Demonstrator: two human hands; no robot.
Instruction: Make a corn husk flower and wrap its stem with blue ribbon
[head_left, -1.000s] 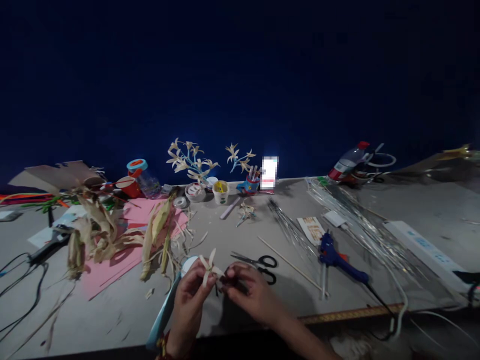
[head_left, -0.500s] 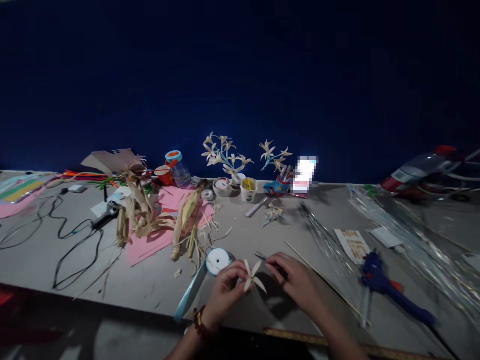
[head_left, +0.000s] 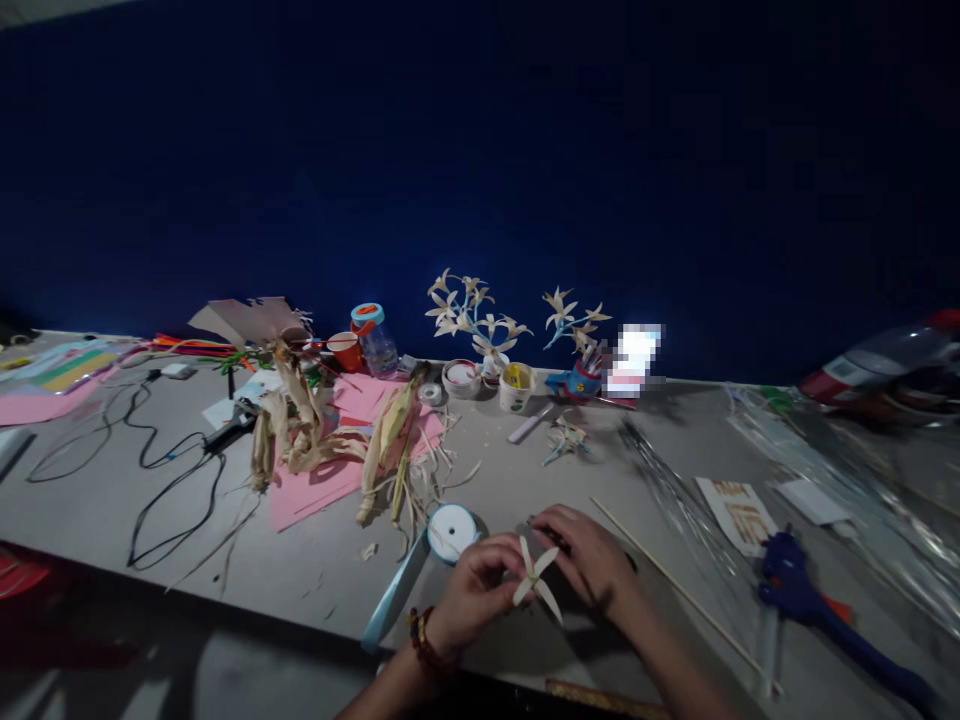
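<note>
My left hand pinches a pale four-petalled flower between thumb and fingers, its face turned up toward me. Close on its right, my right hand is closed around a dark tool with a thin tip; the fingers cover most of it, so its kind is unclear. Beside the left hand lies a spool of light blue ribbon, its loose end trailing to the table's front edge. Finished-looking flower sprays with blue stems stand at the back, and another small flower piece lies on the table.
Dried corn husks cover pink paper sheets on the left. White tubs stand behind. A blue glue gun, a thin stick and wires lie to the right. A lit phone leans at the back.
The view has shifted left, so everything sits further right. My right hand has tilted, and the tool's tip, which pointed out toward the flower, is now mostly hidden.
</note>
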